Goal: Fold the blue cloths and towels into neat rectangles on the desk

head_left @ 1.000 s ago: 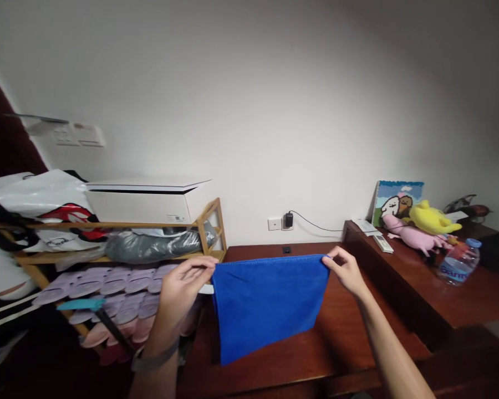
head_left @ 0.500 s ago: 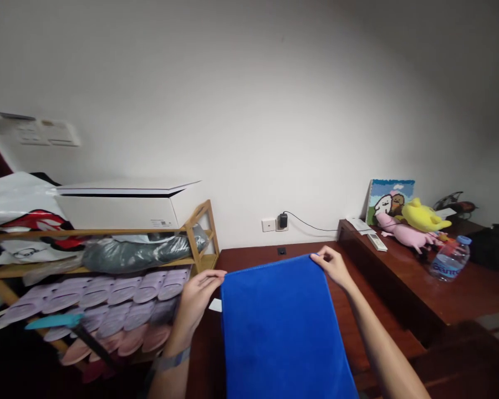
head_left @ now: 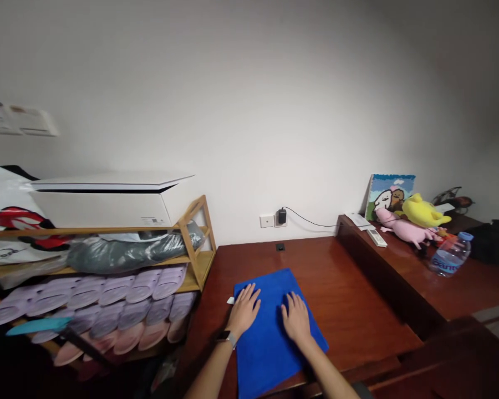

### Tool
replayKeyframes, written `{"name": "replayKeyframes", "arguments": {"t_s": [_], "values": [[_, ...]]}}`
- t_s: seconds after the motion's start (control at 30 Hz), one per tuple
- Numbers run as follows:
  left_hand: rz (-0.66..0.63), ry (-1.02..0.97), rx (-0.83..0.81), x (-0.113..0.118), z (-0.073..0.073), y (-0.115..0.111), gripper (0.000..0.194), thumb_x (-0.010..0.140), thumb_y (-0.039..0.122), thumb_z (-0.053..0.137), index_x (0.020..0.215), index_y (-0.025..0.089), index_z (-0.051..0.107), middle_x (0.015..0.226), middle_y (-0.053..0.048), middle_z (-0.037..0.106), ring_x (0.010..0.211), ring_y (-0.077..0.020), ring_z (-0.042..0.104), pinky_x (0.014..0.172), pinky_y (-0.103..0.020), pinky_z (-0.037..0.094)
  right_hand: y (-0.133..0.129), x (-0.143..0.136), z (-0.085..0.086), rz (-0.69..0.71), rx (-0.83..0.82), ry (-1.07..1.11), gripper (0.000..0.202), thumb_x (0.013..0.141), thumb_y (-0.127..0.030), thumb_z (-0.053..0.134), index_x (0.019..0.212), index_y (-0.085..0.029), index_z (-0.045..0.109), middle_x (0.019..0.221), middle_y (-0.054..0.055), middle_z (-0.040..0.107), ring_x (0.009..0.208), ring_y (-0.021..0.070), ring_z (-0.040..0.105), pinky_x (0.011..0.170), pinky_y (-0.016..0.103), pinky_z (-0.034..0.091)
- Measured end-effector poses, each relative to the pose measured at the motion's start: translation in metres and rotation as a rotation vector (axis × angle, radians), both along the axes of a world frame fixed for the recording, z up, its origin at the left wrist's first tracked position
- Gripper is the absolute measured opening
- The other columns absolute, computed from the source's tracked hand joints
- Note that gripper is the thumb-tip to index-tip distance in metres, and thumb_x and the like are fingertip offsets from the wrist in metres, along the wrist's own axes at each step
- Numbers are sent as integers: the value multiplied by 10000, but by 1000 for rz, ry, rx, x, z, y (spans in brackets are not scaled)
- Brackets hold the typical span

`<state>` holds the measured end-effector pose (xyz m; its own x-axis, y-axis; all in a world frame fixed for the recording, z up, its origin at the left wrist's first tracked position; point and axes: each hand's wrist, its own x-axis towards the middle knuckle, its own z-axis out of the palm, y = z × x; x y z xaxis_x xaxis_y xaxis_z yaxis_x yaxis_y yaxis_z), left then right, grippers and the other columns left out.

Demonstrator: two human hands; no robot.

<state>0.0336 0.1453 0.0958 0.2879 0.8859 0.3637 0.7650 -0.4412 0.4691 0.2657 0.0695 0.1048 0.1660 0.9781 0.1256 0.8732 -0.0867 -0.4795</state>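
A blue cloth [head_left: 268,332] lies spread on the reddish-brown wooden desk [head_left: 349,299], its near end reaching the desk's front edge. A small white tag [head_left: 230,300] sticks out from its left side. My left hand [head_left: 244,311] rests flat on the cloth's left part, fingers stretched out and a watch on the wrist. On the cloth's right part lies my right hand [head_left: 296,318], palm down with fingers spread. Neither hand grips anything.
To the left stands a wooden rack [head_left: 197,249] with rows of lilac and pink slippers and a white box [head_left: 103,205] on top. A raised desk section [head_left: 424,282] on the right bears plush toys, a remote [head_left: 376,238] and a water bottle [head_left: 452,256]. A charger [head_left: 281,216] is in the wall socket.
The cloth, held up by its two far corners before, now lies on the desk. Both hands have let go of the corners and moved down onto its surface.
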Motion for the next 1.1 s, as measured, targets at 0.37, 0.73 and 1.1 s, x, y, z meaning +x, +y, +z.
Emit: {"name": "replayKeyframes", "arguments": {"t_s": [0.37, 0.73, 1.1], "values": [[339, 398, 25, -10, -51, -60, 585, 1060, 467, 452, 1574, 239, 612, 1626, -185, 609, 1498, -408, 572, 1212, -619, 463, 23, 46, -15, 469, -74, -142, 682, 1128, -575, 328, 1740, -276, 324, 1814, 25, 257, 1701, 256, 206, 1397, 493, 134], [46, 365, 136, 2, -5, -46, 542, 1102, 458, 388, 1539, 270, 649, 1659, -90, 589, 1541, -298, 546, 1285, -518, 438, -8, 36, -26, 17, -114, -171, 739, 1138, -517, 215, 1747, -99, 249, 1824, 97, 174, 1711, 284, 132, 1397, 500, 122], [293, 347, 103, -9, -77, -50, 665, 1042, 604, 494, 1634, 304, 530, 1724, -126, 499, 1615, -423, 416, 1304, -657, 357, 37, 73, -10, 183, -103, -179, 670, 1117, -446, 285, 1733, -191, 343, 1792, 69, 313, 1690, 241, 244, 1390, 472, 106]]}}
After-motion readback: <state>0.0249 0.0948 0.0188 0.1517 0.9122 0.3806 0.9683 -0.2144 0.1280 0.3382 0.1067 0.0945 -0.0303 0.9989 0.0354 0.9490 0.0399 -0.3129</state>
